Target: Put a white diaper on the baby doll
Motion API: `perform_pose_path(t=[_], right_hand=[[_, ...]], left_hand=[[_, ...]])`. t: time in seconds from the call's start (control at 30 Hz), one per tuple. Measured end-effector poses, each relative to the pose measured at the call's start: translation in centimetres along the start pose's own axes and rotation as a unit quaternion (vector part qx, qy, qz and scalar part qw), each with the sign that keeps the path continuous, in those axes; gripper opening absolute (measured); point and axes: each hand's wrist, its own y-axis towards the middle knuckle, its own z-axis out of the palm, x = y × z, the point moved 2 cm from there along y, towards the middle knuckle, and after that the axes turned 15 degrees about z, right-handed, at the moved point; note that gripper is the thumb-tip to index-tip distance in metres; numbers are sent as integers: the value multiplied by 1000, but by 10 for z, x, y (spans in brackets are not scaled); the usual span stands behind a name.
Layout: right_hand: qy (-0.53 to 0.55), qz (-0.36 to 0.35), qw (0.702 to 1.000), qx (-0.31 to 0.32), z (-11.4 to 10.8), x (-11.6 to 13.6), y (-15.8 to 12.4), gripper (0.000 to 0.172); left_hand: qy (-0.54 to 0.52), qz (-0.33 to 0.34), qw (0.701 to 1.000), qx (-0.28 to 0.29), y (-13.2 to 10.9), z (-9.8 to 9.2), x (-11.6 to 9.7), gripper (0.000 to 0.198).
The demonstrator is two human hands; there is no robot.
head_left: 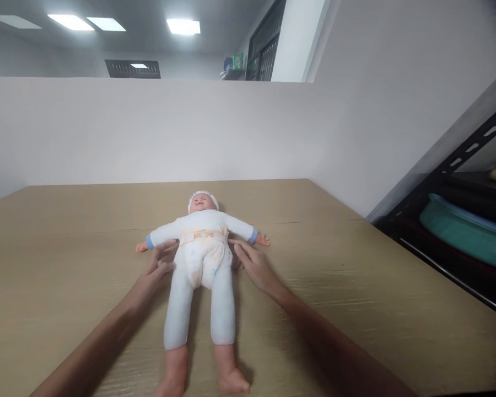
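A baby doll (201, 259) lies face up at the frame's centre on the wooden counter (66, 264), feet nearest. The left hand (155, 275) and right hand (254, 264), fingers spread flat, flank its diapered waist, touching the diaper (202, 259). A metal shelf (458, 220) stands at the right edge.

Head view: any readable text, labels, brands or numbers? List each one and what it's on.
No text here can be read.
Cap of the doll: faint marks along the brim, too blurred to read.
Diaper: coloured print on the waistband, no legible letters.
Packages on the far high shelf: too small to read.
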Motion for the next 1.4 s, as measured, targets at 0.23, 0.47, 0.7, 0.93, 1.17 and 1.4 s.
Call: perform_pose_path(t=[0.23,0.47,0.7,0.93,1.17,1.4], right_hand=[[-33,-47,992,-116,-18,3,7,34],[-35,-70,987,-138,-13,5,1,32],[-34,-71,992,-102,-4,-2,0,32],[-36,-59,994,-85,-3,-5,1,32],[-53,-64,991,-104,-6,-10,5,32],[-97,-83,979,-158,-12,-15,13,32]], left_hand=[[207,172,957,111,67,57,-62,34],[419,217,788,395,160,154,-55,59],[446,191,753,445,178,167,-39,61],[331,230,796,452,165,128,-48,47],[286,292,821,399,152,99,-49,50],[316,267,815,406,172,123,-59,45]])
